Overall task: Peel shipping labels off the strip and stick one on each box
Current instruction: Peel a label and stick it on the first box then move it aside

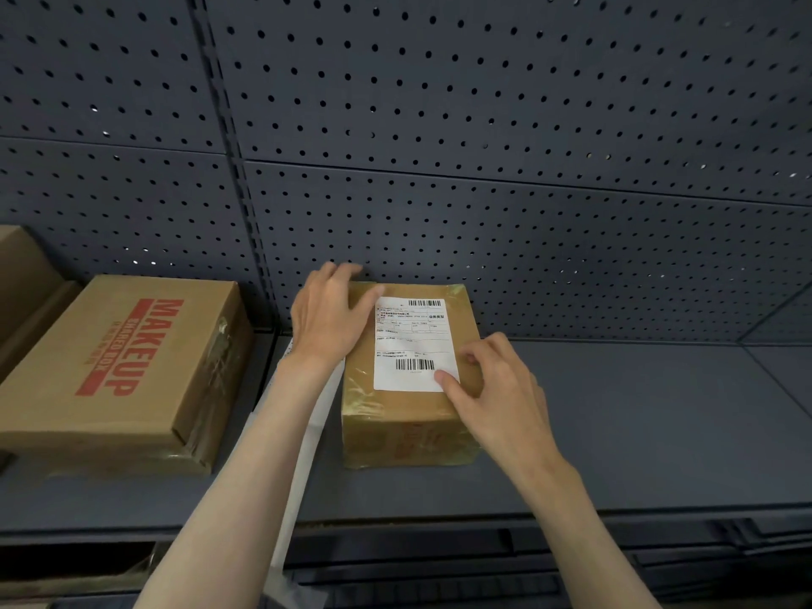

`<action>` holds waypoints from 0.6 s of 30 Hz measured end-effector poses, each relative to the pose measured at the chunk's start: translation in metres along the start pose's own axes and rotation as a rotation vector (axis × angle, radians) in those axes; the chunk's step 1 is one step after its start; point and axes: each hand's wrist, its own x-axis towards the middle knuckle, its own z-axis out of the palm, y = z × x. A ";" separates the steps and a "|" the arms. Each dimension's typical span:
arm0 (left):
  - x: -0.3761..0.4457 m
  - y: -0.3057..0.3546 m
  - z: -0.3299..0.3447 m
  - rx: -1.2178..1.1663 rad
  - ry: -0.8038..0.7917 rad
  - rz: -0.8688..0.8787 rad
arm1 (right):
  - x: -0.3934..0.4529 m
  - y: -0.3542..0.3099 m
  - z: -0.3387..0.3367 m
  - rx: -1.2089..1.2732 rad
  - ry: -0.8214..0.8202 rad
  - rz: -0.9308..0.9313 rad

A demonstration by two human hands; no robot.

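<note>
A small taped cardboard box (pixel 395 419) stands on the grey shelf (pixel 615 424) against the pegboard. A white shipping label (pixel 413 340) with barcodes lies flat on its top. My left hand (pixel 327 316) rests on the box's far left corner with straight fingers, the thumb touching the label's top left edge. My right hand (pixel 492 389) presses its thumb on the label's near right corner, the other fingers curled above the box's right edge. A white label strip (pixel 307 437) hangs down along the box's left side, partly hidden under my left forearm.
A larger cardboard box (pixel 127 367) printed MAKEUP in red lies to the left on the same shelf, with another brown box (pixel 22 279) behind it at the frame's edge. Bare shelf surface stretches to the right of the small box. The perforated back panel (pixel 483 125) rises behind.
</note>
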 end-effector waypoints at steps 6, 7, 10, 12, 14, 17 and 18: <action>-0.069 0.006 -0.021 -0.111 -0.156 0.351 | -0.008 0.012 0.004 -0.109 0.096 -0.273; -0.083 0.006 -0.022 -0.104 -0.204 0.396 | -0.009 0.016 0.006 -0.114 0.084 -0.342; -0.115 0.010 -0.020 0.032 -0.317 0.534 | -0.014 0.023 0.012 -0.125 -0.014 -0.471; -0.122 0.010 -0.019 0.152 -0.300 0.602 | -0.017 0.027 0.014 -0.130 -0.064 -0.486; -0.122 0.007 -0.021 0.204 -0.291 0.617 | -0.019 0.032 0.016 -0.162 -0.079 -0.509; -0.124 0.006 -0.024 0.209 -0.283 0.615 | -0.021 0.037 0.018 -0.201 -0.046 -0.550; -0.126 0.007 -0.025 0.200 -0.273 0.604 | -0.022 0.037 0.018 -0.212 -0.032 -0.558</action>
